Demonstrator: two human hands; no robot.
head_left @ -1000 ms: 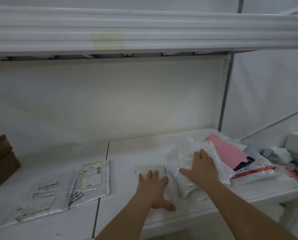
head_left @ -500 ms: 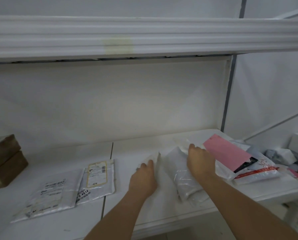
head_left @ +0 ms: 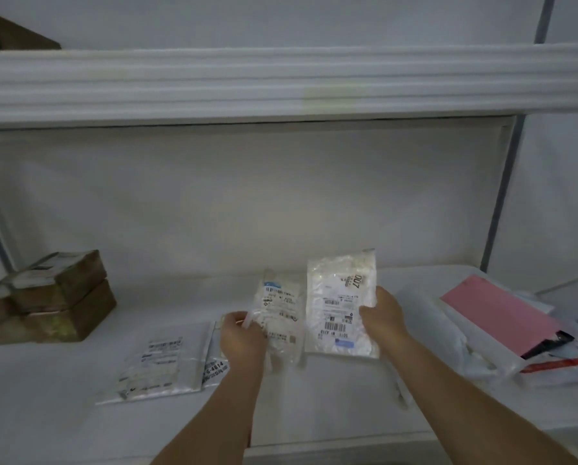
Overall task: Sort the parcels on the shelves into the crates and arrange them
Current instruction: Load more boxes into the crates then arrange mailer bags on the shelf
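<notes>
My left hand grips a small clear plastic parcel with a printed label, held upright above the white shelf. My right hand grips the right edge of a larger white parcel with a barcode label, also held upright, label toward me. The two parcels stand side by side, edges close. Two flat white mailers lie on the shelf to the left of my left arm.
Two stacked brown cardboard boxes sit at the shelf's left. At the right lies a pile with a pink envelope and white bags. An upper shelf edge runs overhead, with a brown box on it. No crate is in view.
Both hands went from pressing on the parcels lying flat on the shelf to lifting one each and turning them upright with labels facing me. The camera tilted upward.
</notes>
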